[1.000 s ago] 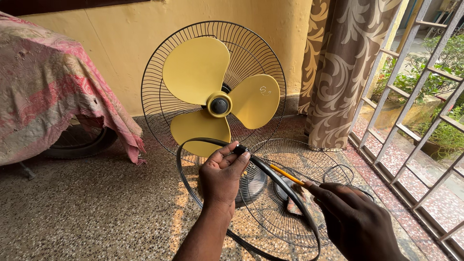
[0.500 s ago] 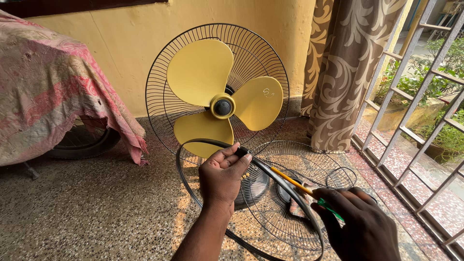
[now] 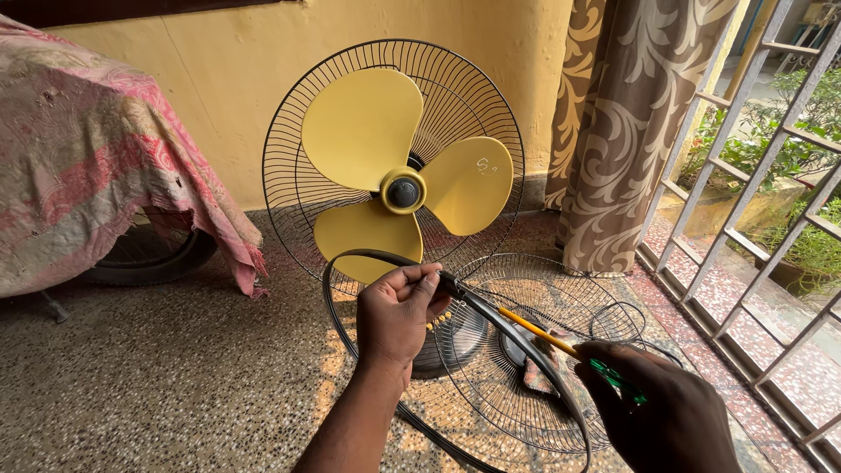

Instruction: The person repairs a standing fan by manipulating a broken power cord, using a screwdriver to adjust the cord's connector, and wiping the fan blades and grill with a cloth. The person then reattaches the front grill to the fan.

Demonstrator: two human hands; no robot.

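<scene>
A fan with three yellow blades (image 3: 399, 162) stands against the wall, its black rear wire guard (image 3: 298, 201) behind the blades. My left hand (image 3: 396, 317) pinches the black plastic guard ring (image 3: 526, 350) near its clasp, just below the blades. My right hand (image 3: 661, 412) holds a screwdriver (image 3: 547, 337) with a yellow shaft and green handle, its tip pointing at the clasp by my left fingers. The front wire guard (image 3: 526, 385) lies flat on the floor under the ring.
A bed draped in a pink patterned cloth (image 3: 96, 149) sits at the left, with a dark tyre (image 3: 153, 254) beneath. A brown patterned curtain (image 3: 626, 131) hangs at the right beside a metal window grille (image 3: 753, 175). Speckled floor (image 3: 175, 385) lies in front.
The view has shifted slightly, so the fan sits a little more to the right. My right hand has edged closer in with the screwdriver. My left hand keeps its grip on the ring.
</scene>
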